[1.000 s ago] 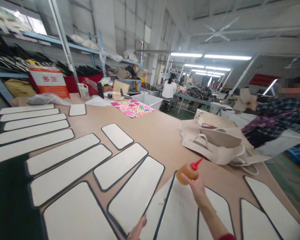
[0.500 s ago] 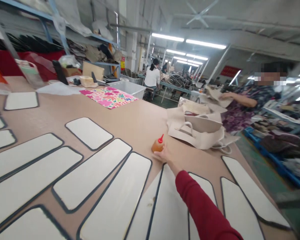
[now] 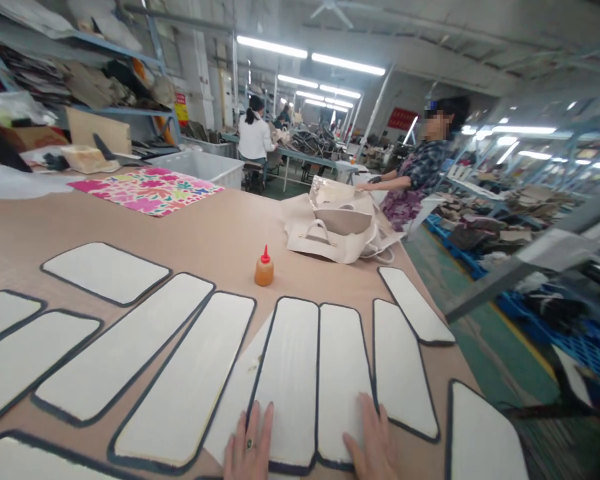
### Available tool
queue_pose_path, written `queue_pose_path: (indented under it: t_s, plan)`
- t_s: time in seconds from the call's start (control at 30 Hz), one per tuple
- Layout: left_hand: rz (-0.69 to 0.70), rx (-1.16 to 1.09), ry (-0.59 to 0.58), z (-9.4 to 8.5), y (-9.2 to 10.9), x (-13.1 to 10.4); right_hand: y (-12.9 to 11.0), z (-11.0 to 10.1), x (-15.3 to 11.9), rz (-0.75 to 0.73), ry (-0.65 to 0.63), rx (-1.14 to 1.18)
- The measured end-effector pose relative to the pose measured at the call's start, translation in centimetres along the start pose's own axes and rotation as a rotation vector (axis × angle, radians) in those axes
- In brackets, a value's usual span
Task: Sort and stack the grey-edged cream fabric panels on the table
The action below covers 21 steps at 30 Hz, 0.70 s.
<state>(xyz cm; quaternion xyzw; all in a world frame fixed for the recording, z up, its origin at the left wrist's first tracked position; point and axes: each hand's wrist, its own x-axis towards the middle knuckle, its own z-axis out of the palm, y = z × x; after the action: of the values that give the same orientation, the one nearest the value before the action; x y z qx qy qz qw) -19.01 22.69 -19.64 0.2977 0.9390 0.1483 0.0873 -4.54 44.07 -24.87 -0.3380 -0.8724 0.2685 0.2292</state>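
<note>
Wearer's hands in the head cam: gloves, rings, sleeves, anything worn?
Both hands are bare, no gloves. The left hand wears a ring with a dark stone on one finger. The right hand shows no ring. Only fingers and knuckles are in frame, so no sleeve or wrist is visible.

Bright overhead tube lights (image 3: 310, 60), wide-angle warp at edges, right side blurred

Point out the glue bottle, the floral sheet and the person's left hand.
glue bottle (image 3: 263, 273): head view, on its amber body below the red nozzle.
floral sheet (image 3: 147, 190): head view, middle of the pink patterned surface.
left hand (image 3: 249, 450): head view, back of the hand near the ring.
</note>
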Motion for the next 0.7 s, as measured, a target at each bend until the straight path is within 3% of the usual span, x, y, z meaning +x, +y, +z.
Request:
queue_pose_path:
  t_s: [0.1, 0.2, 0.27, 0.37, 0.47, 0.57, 0.67, 0.7]
  plan:
    - [-0.020, 0.200, 0.030, -1.6, 0.9, 0.4, -2.8, 0.8, 2.6, -0.046, -0.049, 0.103]
    - [-0.063, 0.298, 0.110, -2.6, -0.1, 1.3, -4.6, -0.8, 6.1, -0.026, -0.076, 0.231]
    - [-0.046, 0.297, 0.125, -2.5, -1.5, 1.8, -4.1, -3.0, 6.7, 0.018, -0.039, 0.267]
    - [-0.007, 0.226, 0.127, -1.1, -3.8, 2.0, -1.3, -6.7, 4.8, 0.155, 0.039, 0.303]
    - [0.036, 0.061, 0.187, 1.0, -3.8, 1.9, 1.2, -9.5, 2.1, 0.291, 0.034, 0.386]
    - [0.277, -0.157, 0.267, 2.9, 0.8, 2.0, 1.3, -10.3, 1.3, 0.296, -0.072, 0.538]
    - [0.487, -0.360, 0.266, 4.3, 8.6, 2.4, -0.2, -9.7, 2.3, 0.310, -0.181, 0.749]
    - [0.543, -0.397, 0.205, 4.7, 11.3, 2.6, -0.6, -9.4, 2.8, 0.346, -0.192, 0.822]
